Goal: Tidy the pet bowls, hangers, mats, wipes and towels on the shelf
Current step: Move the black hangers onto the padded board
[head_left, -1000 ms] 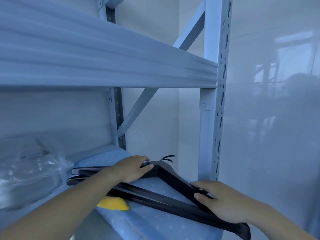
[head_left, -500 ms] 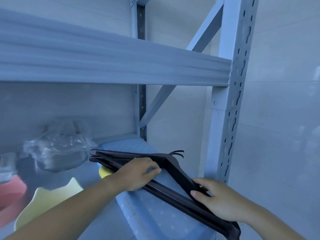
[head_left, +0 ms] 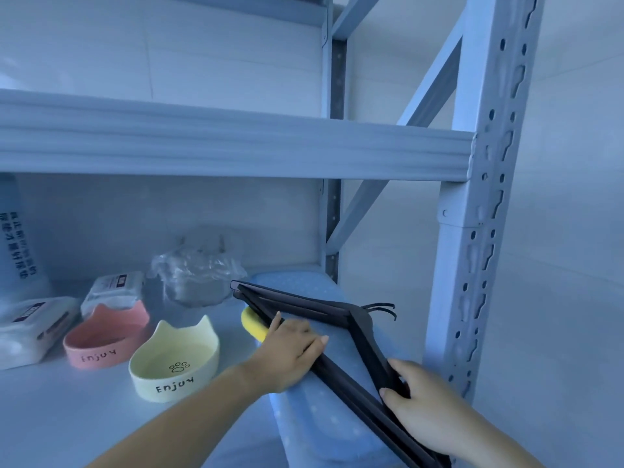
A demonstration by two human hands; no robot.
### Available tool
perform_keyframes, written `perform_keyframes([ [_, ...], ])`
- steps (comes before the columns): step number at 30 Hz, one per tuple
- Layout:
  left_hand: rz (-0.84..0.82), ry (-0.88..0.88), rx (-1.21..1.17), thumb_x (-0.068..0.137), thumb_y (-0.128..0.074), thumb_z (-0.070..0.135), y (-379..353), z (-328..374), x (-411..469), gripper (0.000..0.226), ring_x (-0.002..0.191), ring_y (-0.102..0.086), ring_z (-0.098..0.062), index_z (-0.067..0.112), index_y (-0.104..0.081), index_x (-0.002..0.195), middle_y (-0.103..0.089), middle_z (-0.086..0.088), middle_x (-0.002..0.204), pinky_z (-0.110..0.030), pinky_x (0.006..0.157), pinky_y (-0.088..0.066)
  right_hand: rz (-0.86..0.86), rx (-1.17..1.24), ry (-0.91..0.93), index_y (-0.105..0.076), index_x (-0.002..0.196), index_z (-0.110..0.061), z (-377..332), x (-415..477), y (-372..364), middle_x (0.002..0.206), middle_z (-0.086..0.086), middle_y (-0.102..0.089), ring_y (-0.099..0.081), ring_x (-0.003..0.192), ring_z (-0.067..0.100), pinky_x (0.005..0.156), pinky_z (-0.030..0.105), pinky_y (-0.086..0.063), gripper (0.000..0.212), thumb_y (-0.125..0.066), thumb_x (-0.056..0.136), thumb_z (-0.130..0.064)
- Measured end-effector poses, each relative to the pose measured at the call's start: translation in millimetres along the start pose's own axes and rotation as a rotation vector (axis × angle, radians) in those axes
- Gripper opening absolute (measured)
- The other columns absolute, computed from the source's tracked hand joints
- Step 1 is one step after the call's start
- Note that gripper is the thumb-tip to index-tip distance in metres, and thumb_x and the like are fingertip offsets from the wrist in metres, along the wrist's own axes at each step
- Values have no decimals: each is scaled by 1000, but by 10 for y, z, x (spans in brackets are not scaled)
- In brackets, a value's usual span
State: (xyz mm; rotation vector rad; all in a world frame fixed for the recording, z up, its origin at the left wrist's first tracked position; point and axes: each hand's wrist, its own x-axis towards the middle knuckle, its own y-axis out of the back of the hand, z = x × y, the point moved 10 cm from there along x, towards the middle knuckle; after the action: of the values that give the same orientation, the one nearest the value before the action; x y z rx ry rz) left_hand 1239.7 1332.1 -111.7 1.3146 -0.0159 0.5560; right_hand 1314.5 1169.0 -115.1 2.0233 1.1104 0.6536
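A stack of black hangers (head_left: 324, 310) lies on a folded blue dotted mat (head_left: 337, 400) at the right end of the shelf. My left hand (head_left: 290, 352) rests on the hangers' bottom bar, fingers around it. My right hand (head_left: 425, 407) grips the hangers' near arm. A yellow item (head_left: 252, 327) pokes out from under the hangers beside the mat. Left of it stand a yellow cat-eared bowl (head_left: 175, 363) and a pink cat-eared bowl (head_left: 104, 336), both marked "Enjoy". Two wipes packs (head_left: 114, 292) (head_left: 30, 329) lie behind them.
A clear plastic bag holding a grey bowl (head_left: 197, 278) sits at the back of the shelf. A tall white pack with printed text (head_left: 20, 244) stands at far left. The shelf's front post (head_left: 472, 265) rises right beside my right hand; an upper shelf beam (head_left: 236, 150) hangs overhead.
The view has swung left and down, bringing the bowls and wipes into sight. My left hand has slid from the hangers' top corner down onto the bottom bar. My right hand keeps its grip.
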Motion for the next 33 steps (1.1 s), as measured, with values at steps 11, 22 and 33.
perform_keyframes([
  [11,129,148,-40,68,-17,69,-31,-124,-69,55,110,-31,-11,25,-49,75,-46,7,101,-37,108,-20,121,137,294,-55,119,-39,-171,-128,68,126,-39,-40,-33,121,-20,102,6,-26,26,-42,96,-38],
  [22,126,134,-42,64,-13,71,-65,-161,-8,72,112,-32,-12,23,-61,86,-48,7,104,-32,107,-17,79,120,611,-57,126,-27,-163,-559,-28,134,-23,-48,-27,140,4,108,15,-24,66,-19,90,-68],
  [33,174,96,-52,74,-18,70,-14,-125,-88,55,105,-37,-9,31,-56,80,-50,9,99,-42,109,-22,43,-109,612,-38,135,-43,-47,-647,-43,147,-36,-19,-10,141,-7,110,19,-18,62,-50,79,-69],
])
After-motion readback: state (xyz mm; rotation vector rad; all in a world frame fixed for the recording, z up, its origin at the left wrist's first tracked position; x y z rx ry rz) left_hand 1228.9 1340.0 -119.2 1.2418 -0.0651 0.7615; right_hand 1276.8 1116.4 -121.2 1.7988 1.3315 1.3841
